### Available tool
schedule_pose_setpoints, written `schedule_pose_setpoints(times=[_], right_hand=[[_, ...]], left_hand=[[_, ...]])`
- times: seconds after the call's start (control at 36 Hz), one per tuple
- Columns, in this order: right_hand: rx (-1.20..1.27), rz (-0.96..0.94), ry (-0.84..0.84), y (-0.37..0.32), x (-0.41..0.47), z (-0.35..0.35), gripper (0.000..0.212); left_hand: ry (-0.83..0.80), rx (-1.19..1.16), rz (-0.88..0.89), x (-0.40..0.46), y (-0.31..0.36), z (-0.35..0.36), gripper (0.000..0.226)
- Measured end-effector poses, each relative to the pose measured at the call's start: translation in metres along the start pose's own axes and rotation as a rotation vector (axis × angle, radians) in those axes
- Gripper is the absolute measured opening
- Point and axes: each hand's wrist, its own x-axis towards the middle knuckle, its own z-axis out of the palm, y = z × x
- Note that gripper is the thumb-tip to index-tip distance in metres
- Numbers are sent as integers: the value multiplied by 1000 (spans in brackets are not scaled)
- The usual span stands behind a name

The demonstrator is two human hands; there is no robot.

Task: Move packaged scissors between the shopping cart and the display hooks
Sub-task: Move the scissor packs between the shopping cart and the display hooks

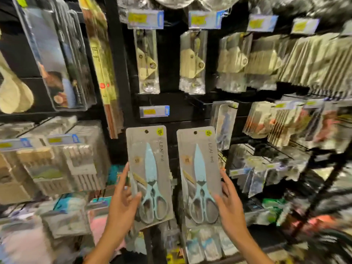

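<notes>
Two bare hands reach up, each holding a scissors pack by its outer edge. Left hand [123, 197] grips the left pack [149, 176], thumb on the front by the handles, fingers behind. Right hand [229, 202] grips the right pack [199, 178] the same way. Both packs stand upright, side by side and apart, in front of a dark display wall [171, 73], under a price tag [154, 111]. Other hanging goods are blurred.

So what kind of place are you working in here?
Most likely a shop's kitchenware aisle: price tags sit above rows of hanging packets, and each hand holds a carded pair of scissors with a punched hanging hole.
</notes>
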Motion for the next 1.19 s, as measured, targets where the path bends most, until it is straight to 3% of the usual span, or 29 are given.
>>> schedule_pose_setpoints(times=[0.22,0.39,0.47,0.69,1.19], right_hand=[[12,-55,54,3,30,-108,56],[-21,-57,57,10,64,-176,57],[-20,-44,65,13,79,-195,58],[-15,3,55,23,110,-210,65],[-74,2,32,25,196,-193,56]], left_hand=[[-31,-15,17,9,19,116,76],[-47,1,16,20,22,178,89],[-44,-7,14,29,22,200,76],[-56,27,-24,52,30,238,78],[-121,-13,-73,139,2,254,82]])
